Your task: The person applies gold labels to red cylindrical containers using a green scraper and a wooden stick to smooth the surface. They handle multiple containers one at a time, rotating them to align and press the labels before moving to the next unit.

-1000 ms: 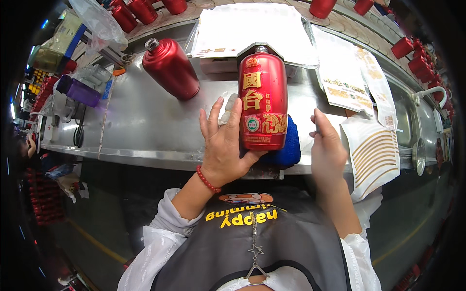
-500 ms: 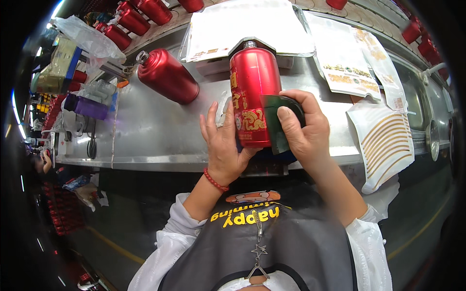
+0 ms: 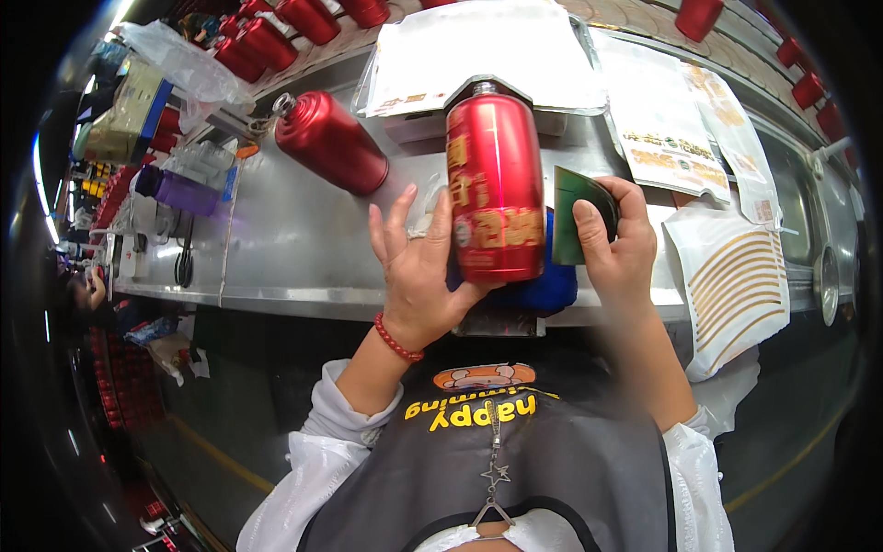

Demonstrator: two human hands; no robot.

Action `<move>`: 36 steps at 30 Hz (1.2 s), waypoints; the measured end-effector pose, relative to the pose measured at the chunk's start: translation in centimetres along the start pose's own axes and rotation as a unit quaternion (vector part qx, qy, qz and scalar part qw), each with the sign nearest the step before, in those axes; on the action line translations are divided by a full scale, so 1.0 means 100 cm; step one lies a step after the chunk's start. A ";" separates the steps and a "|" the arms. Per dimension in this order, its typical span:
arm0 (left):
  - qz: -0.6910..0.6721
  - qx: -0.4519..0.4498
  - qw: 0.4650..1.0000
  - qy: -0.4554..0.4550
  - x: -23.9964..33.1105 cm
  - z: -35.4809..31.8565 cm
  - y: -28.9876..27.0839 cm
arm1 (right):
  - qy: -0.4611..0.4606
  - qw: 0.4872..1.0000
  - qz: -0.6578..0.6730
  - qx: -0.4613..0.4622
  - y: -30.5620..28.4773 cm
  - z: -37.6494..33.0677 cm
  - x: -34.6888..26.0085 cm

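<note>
A glossy red bottle (image 3: 497,184) with gold label decoration lies in front of me, its neck pointing away against a dark angular holder (image 3: 521,93). My left hand (image 3: 418,262) grips its lower left side: the thumb lies at the base, the index finger runs along the side, and the other fingers are spread. To the right, my right hand (image 3: 621,244) is closed on a flat green scraper (image 3: 570,221) with a dark edge, held apart from the bottle. A blue support (image 3: 559,281) shows beneath the bottle. Another red bottle (image 3: 333,143), without visible decoration, lies to the left.
White sheets (image 3: 478,51) are stacked behind the holder. Printed label sheets (image 3: 662,120) and a gold-striped sheet (image 3: 736,281) lie at right, the latter overhanging the metal table's front edge. A purple bottle (image 3: 175,193) and scissors (image 3: 184,262) are at left. More red bottles (image 3: 308,20) line the back.
The scraper in my right hand has come off the bottle and moved right. The bottle's decoration has turned to the right, while my left hand stays at its lower left.
</note>
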State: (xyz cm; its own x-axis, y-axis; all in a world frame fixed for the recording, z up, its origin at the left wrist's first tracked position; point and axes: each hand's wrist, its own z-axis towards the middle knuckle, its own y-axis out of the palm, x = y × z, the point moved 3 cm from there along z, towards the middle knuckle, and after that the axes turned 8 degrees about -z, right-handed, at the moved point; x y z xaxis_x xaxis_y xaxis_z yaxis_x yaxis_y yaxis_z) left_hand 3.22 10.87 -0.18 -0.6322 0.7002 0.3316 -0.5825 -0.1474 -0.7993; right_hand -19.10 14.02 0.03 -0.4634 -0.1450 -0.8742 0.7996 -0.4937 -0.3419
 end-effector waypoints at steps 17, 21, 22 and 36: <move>-0.303 -0.004 0.950 -0.074 -0.018 -0.001 0.013 | 0.080 0.988 0.095 -0.089 -0.002 -0.011 -0.008; -0.440 -0.008 0.880 -0.177 -0.024 0.012 0.015 | 0.091 0.979 0.151 -0.104 0.010 -0.008 -0.004; -0.427 -0.010 0.882 -0.199 -0.021 0.016 0.017 | 0.091 0.981 0.141 -0.100 0.010 -0.008 -0.005; -0.421 0.079 0.883 -0.192 -0.010 0.008 0.000 | 0.079 0.981 0.117 -0.131 0.006 -0.018 -0.026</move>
State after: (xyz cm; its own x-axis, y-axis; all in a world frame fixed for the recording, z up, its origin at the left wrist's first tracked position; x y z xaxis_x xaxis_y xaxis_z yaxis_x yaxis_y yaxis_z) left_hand 3.43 9.58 -0.11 -0.0504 0.3230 0.9451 -0.9734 0.1959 -0.1189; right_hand -16.70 15.63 1.45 -0.2070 -0.0828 -0.9748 0.9573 -0.2226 -0.1844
